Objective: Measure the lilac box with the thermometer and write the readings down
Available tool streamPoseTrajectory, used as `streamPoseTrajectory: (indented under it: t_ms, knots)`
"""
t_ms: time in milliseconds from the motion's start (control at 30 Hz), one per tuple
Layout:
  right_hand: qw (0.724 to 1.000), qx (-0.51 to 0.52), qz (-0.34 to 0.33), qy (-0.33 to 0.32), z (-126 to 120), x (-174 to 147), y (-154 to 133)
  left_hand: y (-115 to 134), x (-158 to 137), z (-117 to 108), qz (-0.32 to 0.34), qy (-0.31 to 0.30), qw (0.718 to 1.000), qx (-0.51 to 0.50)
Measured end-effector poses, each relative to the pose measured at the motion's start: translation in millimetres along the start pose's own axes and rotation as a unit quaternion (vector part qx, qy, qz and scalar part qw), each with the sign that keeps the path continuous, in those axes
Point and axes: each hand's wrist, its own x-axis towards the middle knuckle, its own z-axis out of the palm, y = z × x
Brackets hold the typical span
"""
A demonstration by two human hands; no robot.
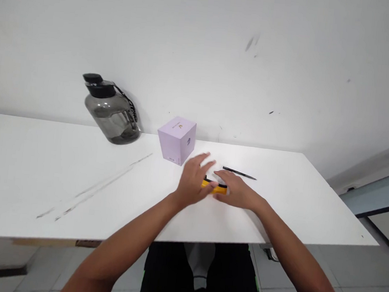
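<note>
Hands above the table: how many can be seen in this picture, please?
2: the left hand is left of the yellow object, the right hand is right of it.

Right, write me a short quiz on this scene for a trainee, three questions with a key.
1. Multiple choice: which colours show on the small object between the left hand and the right hand?
A. green and red
B. yellow and black
C. blue and white

2. Fill in: in the picture, the bottle is to the ____ of the lilac box.

3. True or false: the black pen lies on the white table, to the right of the box in the picture.

Key: 1. B. 2. Left. 3. True.
</note>
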Motion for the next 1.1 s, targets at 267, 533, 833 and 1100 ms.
streamPoseTrajectory:
  t_ms: [267, 533, 833, 1100]
  knots:
    - [0.993, 0.063, 0.076, 0.071, 38.9, 38.9, -35.1, -82.1, 10.2, -13.3, -0.460, 0.102, 0.882, -0.005]
    - [0.793, 0.560, 0.118, 0.210, 25.4, 25.1, -22.2, -90.0, 4.5, -2.1, -0.537, 0.144, 0.812, -0.180]
    - [0.806, 0.532, 0.130, 0.224, 22.8, 20.7, -34.4, -63.2, 0.7, 4.3, -0.504, 0.034, 0.844, -0.180]
    - [0.859, 0.454, 0.124, 0.201, 24.5, 16.6, -39.7, -53.7, 0.6, 0.0, -0.488, -0.009, 0.861, -0.142]
